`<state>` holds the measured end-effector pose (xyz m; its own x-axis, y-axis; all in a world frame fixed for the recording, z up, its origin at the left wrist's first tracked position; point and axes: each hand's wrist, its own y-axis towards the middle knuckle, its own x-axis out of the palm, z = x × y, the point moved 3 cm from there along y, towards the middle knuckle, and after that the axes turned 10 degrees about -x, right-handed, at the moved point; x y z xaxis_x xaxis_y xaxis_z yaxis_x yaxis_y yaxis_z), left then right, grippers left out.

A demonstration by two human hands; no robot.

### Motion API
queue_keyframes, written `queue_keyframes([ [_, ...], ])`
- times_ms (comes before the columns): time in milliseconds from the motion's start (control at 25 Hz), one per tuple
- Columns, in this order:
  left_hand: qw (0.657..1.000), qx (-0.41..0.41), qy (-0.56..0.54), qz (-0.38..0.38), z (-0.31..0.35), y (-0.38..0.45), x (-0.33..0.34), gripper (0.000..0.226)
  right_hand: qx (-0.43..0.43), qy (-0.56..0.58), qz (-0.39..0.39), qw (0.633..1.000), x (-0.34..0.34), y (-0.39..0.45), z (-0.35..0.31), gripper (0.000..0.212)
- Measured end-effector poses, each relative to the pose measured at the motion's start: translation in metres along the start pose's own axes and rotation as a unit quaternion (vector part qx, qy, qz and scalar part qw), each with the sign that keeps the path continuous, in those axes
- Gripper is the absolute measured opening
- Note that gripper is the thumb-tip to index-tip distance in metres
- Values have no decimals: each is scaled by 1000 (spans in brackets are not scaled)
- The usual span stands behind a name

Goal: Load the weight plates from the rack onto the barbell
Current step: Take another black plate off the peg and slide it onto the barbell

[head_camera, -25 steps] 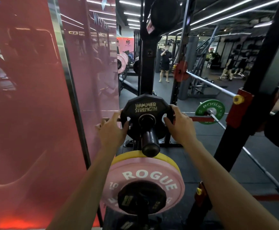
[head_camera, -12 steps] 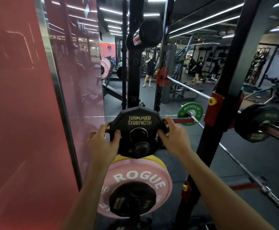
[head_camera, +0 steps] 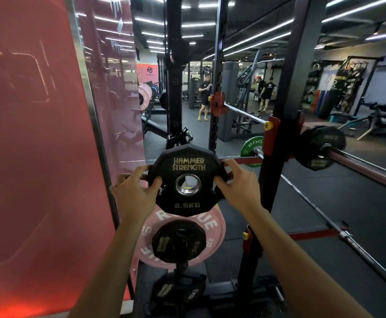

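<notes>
To the left of my fingers stands the big red wall panel [head_camera: 31,157], glossy, with light reflections on it. To the right of my fingers rises the black rack upright [head_camera: 286,125], and beyond it the barbell [head_camera: 369,167] lies across, with one black plate [head_camera: 320,146] already on its sleeve. A green plate [head_camera: 251,145] shows just past the upright, partly hidden by it.

Below my fingers I see the pink Rogue plate [head_camera: 212,228] on a storage peg, with a smaller black plate [head_camera: 178,243] in front of it, and lower still another black plate [head_camera: 180,292] marked 10KG.

Between my two hands I hold the black Hammer Strength plate [head_camera: 188,166], marked 2.5KG, upright, its face toward me. Its centre hole is free; I see through it. My left hand [head_camera: 137,193] grips the left edge, thumb on the front face, fingers [head_camera: 127,177] curled behind. My right hand [head_camera: 238,187] grips the right edge in the same way, thumb in front, fingers wrapped around the rim.
</notes>
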<state>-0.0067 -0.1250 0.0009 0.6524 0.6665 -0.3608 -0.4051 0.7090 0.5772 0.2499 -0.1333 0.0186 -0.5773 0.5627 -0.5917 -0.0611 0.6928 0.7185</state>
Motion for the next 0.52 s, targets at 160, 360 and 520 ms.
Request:
queue_keyframes([
  [160, 999, 23, -14, -17, 38, -57, -28, 30, 12, -5, 42, 999, -55, -61, -11, 30],
  [360, 992, 26, -58, -110, 91, -128, -30, 36, 65, -43, 76, 994, -151, -139, -9, 30],
  [520, 989, 71, -63, -114, 153, -173, -12, 30, 125, -66, 106, 984, -222, -181, 7, 29],
])
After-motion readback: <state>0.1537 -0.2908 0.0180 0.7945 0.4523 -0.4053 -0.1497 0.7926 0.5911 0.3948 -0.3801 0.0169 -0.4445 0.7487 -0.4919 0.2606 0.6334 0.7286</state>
